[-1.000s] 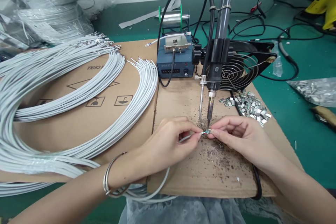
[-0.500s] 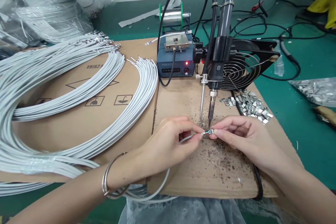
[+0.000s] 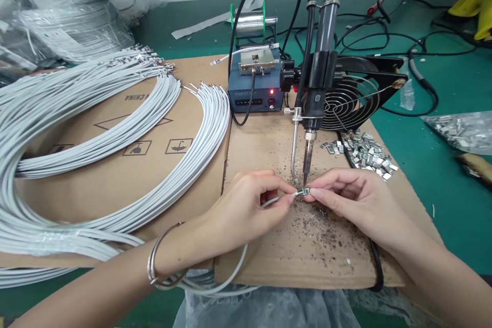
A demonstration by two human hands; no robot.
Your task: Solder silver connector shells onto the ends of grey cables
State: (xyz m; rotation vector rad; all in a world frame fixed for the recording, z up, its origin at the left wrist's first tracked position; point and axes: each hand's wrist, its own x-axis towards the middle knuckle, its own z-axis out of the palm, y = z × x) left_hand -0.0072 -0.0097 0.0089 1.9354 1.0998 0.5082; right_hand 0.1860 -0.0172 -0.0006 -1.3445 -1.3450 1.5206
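My left hand (image 3: 246, 210) pinches the end of a white wire (image 3: 238, 266) that loops down past my wrist. My right hand (image 3: 353, 200) pinches a small metal terminal (image 3: 304, 192) against that wire end. Both meet directly under the tip of a soldering iron (image 3: 307, 156) fixed upright in a stand, with a thin solder feed tube (image 3: 293, 154) beside it. The terminal touches or nearly touches the iron tip.
A blue solder feeder box (image 3: 255, 89) with a red light and a solder spool (image 3: 251, 23) stand behind. A black fan (image 3: 349, 97) sits to the right, with a heap of metal terminals (image 3: 365, 154). Bundles of white wires (image 3: 115, 128) curve across the cardboard (image 3: 269, 246) on the left.
The red light on the blue box has come on since the earliest frame. My hands stay under the iron tip with the wire and terminal, barely shifting.
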